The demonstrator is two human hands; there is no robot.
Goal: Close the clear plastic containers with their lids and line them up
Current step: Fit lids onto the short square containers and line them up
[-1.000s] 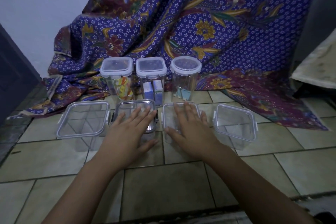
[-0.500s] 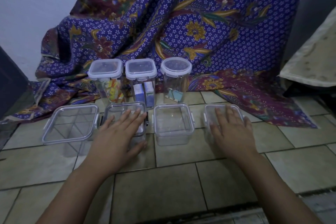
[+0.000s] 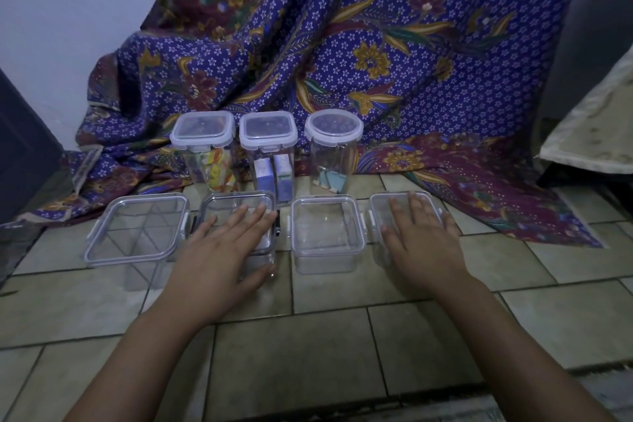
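Seven clear plastic containers stand on the tiled floor (image 3: 308, 346) in two rows, every one with its lid on. The front row counts four low square ones: the largest (image 3: 137, 231) at 9 o'clock of the group, the second (image 3: 236, 212) just beside it, the third (image 3: 325, 233) in the middle and uncovered by any hand, the fourth (image 3: 383, 212) at 3 o'clock. Behind them, toward 12 o'clock, are three tall ones — two square-lidded, one (image 3: 204, 144) with yellow and orange packets and one (image 3: 268, 147) with two small boxes, then a round-lidded one (image 3: 334, 147) with pale bits at its bottom.

The left hand (image 3: 222, 250) lies palm-down on the second container's lid, fingers flat and slightly spread. The right hand (image 3: 421, 236) lies flat on the fourth's lid, fingers likewise extended, gripping nothing.

A purple flowered cloth (image 3: 376, 44) hangs behind — its hem reaches the floor beside the tall row.
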